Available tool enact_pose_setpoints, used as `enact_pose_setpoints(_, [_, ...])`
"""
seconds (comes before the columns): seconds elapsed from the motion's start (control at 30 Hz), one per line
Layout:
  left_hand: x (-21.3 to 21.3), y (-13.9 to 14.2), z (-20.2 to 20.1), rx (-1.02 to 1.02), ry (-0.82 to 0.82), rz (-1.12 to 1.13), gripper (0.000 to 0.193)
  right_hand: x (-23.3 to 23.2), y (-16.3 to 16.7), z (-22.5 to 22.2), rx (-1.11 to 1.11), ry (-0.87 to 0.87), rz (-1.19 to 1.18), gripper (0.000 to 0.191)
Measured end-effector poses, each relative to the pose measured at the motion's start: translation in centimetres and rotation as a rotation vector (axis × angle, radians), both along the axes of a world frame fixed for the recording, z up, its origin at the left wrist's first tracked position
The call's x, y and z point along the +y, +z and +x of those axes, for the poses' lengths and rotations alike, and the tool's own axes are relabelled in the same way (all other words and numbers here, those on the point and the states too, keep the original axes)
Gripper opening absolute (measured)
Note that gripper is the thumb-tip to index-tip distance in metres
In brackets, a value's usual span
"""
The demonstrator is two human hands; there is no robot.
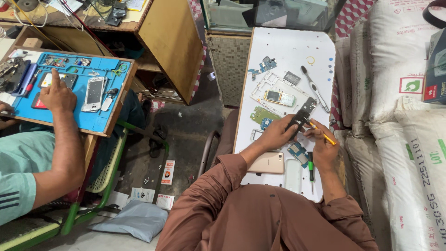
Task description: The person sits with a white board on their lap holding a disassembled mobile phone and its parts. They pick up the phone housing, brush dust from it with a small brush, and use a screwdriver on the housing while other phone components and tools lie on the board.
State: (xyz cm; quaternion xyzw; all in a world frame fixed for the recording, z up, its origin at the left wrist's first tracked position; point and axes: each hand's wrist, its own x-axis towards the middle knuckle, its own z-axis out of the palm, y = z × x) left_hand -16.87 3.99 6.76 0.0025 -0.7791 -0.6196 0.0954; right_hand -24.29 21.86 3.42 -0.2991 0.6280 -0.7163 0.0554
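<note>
gold phone [266, 163], green circuit board [263, 114], white phone frame [270, 88], toothbrush [313, 87], blue repair mat [79, 95], white sacks [399, 56]

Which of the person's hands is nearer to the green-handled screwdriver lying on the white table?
Right. The right hand sits just above the green-handled screwdriver, nearly touching it; the left hand is farther off, up and leftward.

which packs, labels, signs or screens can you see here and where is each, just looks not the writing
White woven sacks: stacked along the right edge, bulky, with a red and green square label.
Dark blue box: atop the sacks at far right, red patch on its side.
Small cards: on the floor at centre, white with red-orange marks.
Phone screen: on the blue mat at left, pale rectangle.
Small screen: in the phone frame on the white table.
</note>
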Motion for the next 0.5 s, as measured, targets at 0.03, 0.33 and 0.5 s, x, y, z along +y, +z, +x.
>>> enact_pose_setpoints(0.03, [0.0, 0.0, 0.0, 0.011, 0.000, 0.010, 0.028, 0.0, 0.0, 0.0, -0.004, -0.011, -0.013, 0.045])
enact_pose_setpoints(0.33, [0.1, -0.2, 0.0, 0.016, -0.007, 0.061, 0.031, 0.1, 0.6, 0.4, 0.070, -0.040, 0.085, 0.034])
enact_pose_setpoints(0.5, [0.1, -0.4, -0.1, 0.052, -0.008, 0.036, 0.030, 0.1, 1.2, 0.6, 0.063, -0.049, 0.127, 0.031])
